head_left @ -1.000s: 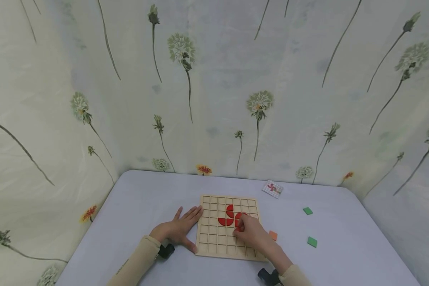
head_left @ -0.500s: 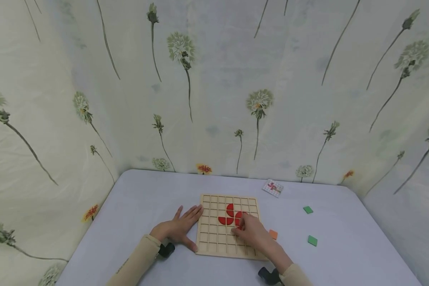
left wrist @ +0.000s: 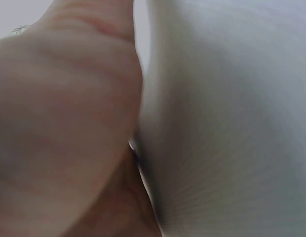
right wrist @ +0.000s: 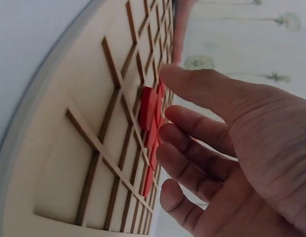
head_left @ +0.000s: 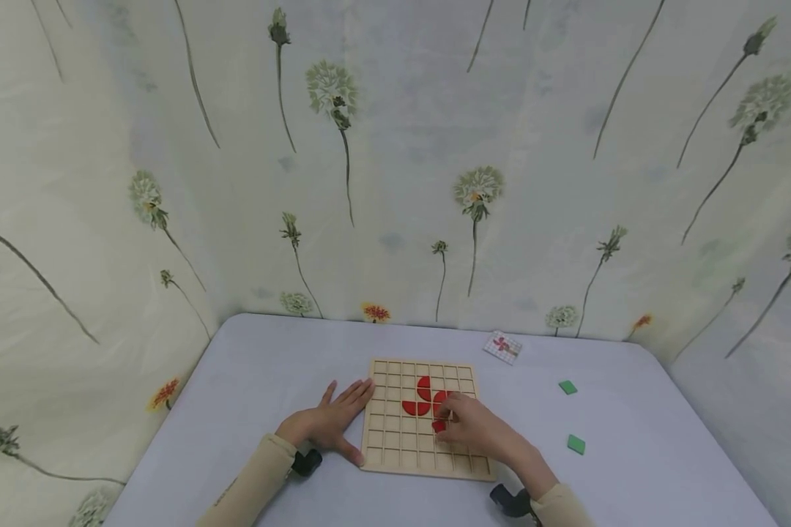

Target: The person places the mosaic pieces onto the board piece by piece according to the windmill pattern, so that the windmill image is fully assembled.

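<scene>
A wooden grid board [head_left: 395, 443] lies on the table with several red pieces in its squares. Spread along the board's left edge, my left hand [head_left: 329, 424] touches it with the fingertips, its thumb at the near left corner. My right hand [head_left: 480, 428] is over the board's right half, thumb and fingers loosely bent and apart. Just by its fingertips lies a red piece [head_left: 439, 426], and another red piece [head_left: 416, 408] sits farther left. In the right wrist view, red pieces [right wrist: 147, 108] rest in the grid beside the fingers. The left wrist view shows mostly blurred palm.
Two green pieces, a nearer green tile [head_left: 576, 444] and a farther green tile [head_left: 568, 387], lie on the table to the right. A small pattern card [head_left: 503, 348] lies beyond the board's far right corner. A flowered cloth [head_left: 395, 183] hangs behind the table.
My right hand has drawn slightly right and its fingers have parted, letting go of a red piece that now shows on the board. The orange tile is now hidden behind this hand. My left hand stays put.
</scene>
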The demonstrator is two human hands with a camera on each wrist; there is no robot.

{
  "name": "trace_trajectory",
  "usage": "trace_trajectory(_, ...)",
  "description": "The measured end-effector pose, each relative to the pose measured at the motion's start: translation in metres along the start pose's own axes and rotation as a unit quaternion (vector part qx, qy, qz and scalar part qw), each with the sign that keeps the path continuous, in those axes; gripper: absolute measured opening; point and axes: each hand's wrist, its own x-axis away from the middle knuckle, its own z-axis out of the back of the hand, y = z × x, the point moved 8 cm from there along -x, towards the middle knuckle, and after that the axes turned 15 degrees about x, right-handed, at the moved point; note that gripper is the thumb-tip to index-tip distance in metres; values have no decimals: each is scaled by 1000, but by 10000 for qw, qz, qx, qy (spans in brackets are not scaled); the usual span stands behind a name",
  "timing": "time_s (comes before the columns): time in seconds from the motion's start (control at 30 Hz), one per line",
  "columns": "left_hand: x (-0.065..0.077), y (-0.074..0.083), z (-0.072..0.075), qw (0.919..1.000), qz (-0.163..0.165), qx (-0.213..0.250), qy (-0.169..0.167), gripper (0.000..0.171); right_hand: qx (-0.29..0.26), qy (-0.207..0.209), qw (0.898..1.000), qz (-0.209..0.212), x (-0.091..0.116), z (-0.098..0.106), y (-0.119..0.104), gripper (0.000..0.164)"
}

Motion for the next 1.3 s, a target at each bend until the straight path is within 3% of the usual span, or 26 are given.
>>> trace_trajectory(0.5,1,-1,0,10000,-52,21,8,130,348,76,9993,-89,-2,-8,-1,14)
trace_trajectory(0.97,-1,-2,-2,9999,-95,29,-33,130,69,413,9990,-124,-3,-7,3,16)
trace_trajectory(1.3,0,-2,-1,9999,-165,-2,-14,130,279,423,9983,270,-1,-4,3,8)
